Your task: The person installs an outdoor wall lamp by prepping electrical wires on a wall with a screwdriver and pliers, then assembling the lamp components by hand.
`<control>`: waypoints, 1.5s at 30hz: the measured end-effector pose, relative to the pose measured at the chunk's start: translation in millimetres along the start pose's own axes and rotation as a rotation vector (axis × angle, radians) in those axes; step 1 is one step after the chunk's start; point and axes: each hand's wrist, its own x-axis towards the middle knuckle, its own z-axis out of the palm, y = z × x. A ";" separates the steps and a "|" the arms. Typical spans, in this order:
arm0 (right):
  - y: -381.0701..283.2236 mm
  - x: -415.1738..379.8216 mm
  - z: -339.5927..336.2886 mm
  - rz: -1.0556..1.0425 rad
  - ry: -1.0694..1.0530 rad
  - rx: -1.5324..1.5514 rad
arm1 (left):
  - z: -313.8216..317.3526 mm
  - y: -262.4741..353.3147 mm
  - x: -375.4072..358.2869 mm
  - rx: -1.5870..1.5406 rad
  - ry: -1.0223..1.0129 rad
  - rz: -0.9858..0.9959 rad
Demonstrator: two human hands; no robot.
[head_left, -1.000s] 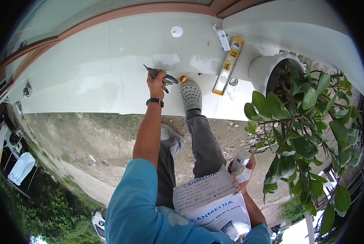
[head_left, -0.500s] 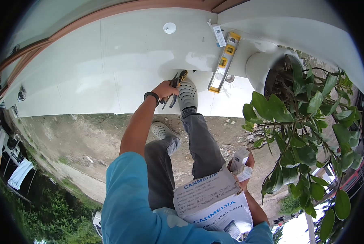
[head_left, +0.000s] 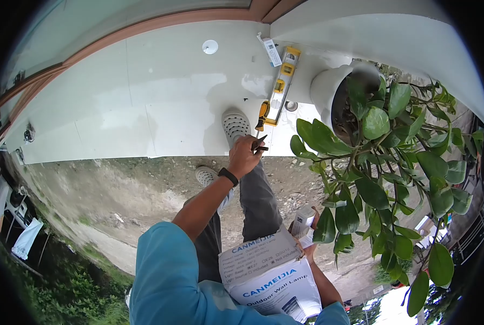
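The left hand [head_left: 244,158] has fingers closed around dark pliers [head_left: 260,144], pointed tip showing. Just beyond them is a yellow-black screwdriver [head_left: 263,112]; whether it is gripped, I cannot tell. The right hand [head_left: 309,249] holds small white boxes [head_left: 303,218] beside the carton [head_left: 266,271].

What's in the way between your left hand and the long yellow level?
The screwdriver is: its handle sits between the left hand and the level, right by the level's near end. The pliers poke out of that hand too. I see nothing else between.
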 end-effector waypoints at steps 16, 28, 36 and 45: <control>25.9 -9.5 -1.9 -0.079 0.040 0.118 | 68.2 -55.1 138.6 0.114 -0.099 -0.206; -58.1 -81.9 58.3 -0.243 -0.186 -0.044 | -119.6 -56.5 -108.8 -0.238 -0.210 -0.146; -94.5 -143.1 209.3 -0.428 -0.701 -0.128 | -265.2 -111.2 -377.3 -0.122 0.065 -0.499; -75.2 -248.5 462.6 -0.220 -1.311 -0.476 | -356.3 -164.0 -601.5 -0.542 0.577 -0.828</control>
